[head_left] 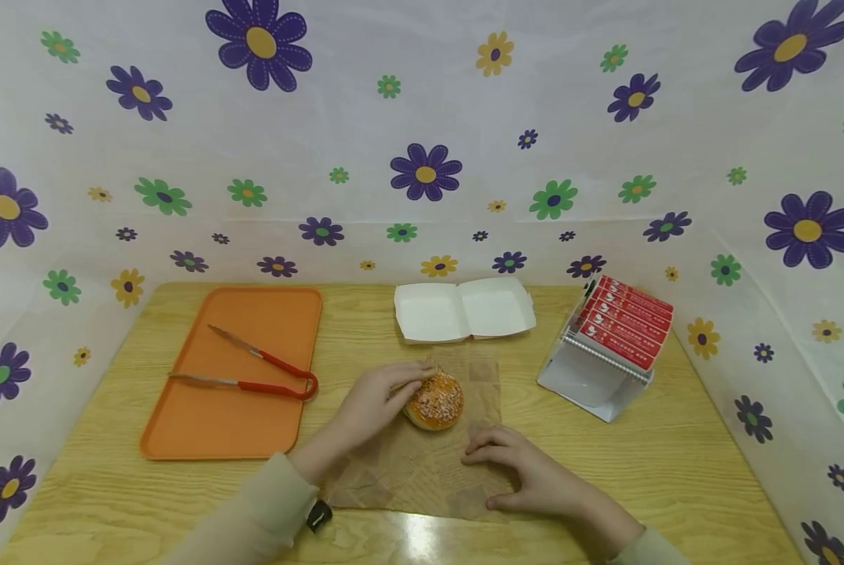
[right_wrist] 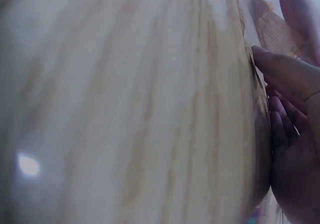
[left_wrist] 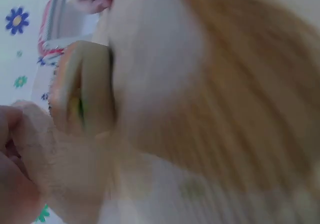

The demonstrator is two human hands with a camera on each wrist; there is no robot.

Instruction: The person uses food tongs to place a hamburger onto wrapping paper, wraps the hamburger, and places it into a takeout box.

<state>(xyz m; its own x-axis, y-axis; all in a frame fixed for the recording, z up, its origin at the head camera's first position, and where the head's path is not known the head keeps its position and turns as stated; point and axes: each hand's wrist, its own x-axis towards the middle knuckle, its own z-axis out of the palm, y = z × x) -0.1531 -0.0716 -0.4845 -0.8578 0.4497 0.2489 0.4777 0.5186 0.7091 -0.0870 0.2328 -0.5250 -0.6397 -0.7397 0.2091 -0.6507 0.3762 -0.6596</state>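
A sesame-topped burger (head_left: 436, 402) sits on a sheet of brown printed wrapping paper (head_left: 422, 471). My left hand (head_left: 376, 400) is at the burger's left side and pinches the paper near its upper left. In the left wrist view the paper (left_wrist: 75, 164) rises between the left hand (left_wrist: 17, 169) and the burger (left_wrist: 92, 87), whose cut side shows green and yellow filling. My right hand (head_left: 535, 479) rests on the paper's lower right with thumb and fingers apart. Its thumb touches the paper's edge in the right wrist view.
An orange tray (head_left: 224, 428) on the left carries red-handled tongs (head_left: 274, 387). Behind the paper stands an open white box (head_left: 464, 310). A holder (head_left: 584, 384) with several red packets (head_left: 627, 322) is on the right. A small black object (head_left: 319, 516) lies by the left sleeve.
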